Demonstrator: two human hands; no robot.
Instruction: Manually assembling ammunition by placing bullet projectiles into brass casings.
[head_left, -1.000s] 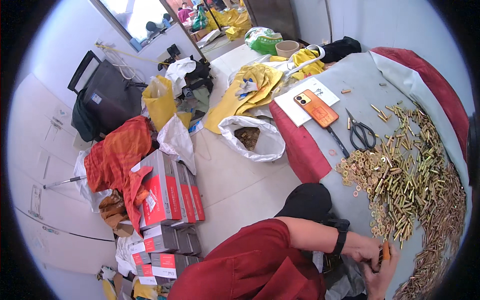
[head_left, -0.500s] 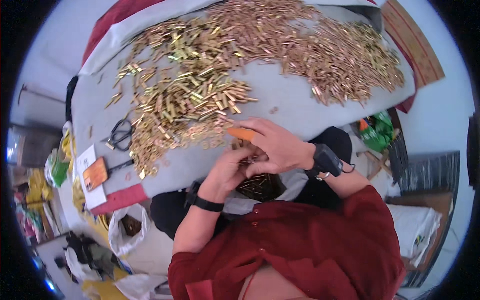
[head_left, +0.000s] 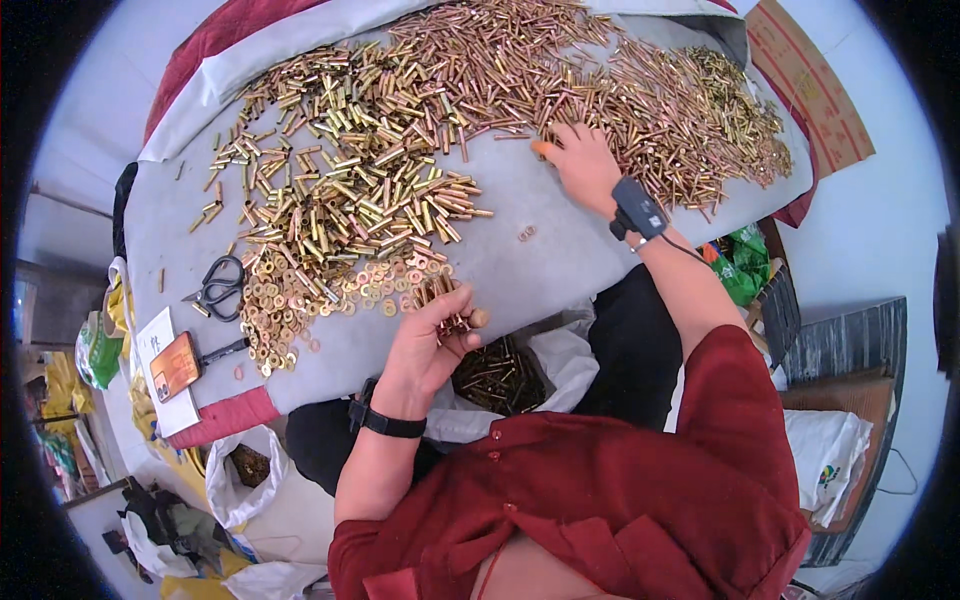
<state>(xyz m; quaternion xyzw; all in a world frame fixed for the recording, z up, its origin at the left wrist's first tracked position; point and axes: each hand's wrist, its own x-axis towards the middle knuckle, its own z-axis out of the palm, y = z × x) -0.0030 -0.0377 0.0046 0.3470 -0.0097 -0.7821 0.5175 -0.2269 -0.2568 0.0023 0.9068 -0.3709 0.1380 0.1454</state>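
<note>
A small bundle of brass-coloured bolts (head_left: 447, 300) is gripped in my left hand (head_left: 430, 345), whose fingers curl round it above the table's near edge. Below that hand a white sack (head_left: 565, 370) stands open between my legs, with many dark metal bolts (head_left: 500, 375) inside. Farther right, my right hand (head_left: 585, 170) reaches to the near edge of a large heap of thin coppery rods (head_left: 660, 120). Its thumb and fingers are apart, one digit in an orange cover; the fingertips touch or nearly touch the rods. I see nothing held there.
Short golden tubes (head_left: 380, 180) lie heaped left of centre, with flat washers (head_left: 285, 305) in front. Black scissors (head_left: 220, 288), a phone (head_left: 175, 367) and white paper (head_left: 152, 340) lie at the left. A second white sack (head_left: 225, 480) stands on the floor, lower left.
My right hand has left my left hand and moved up and right to the rod heap. My left hand now shows its bundle plainly. The view has shifted slightly.
</note>
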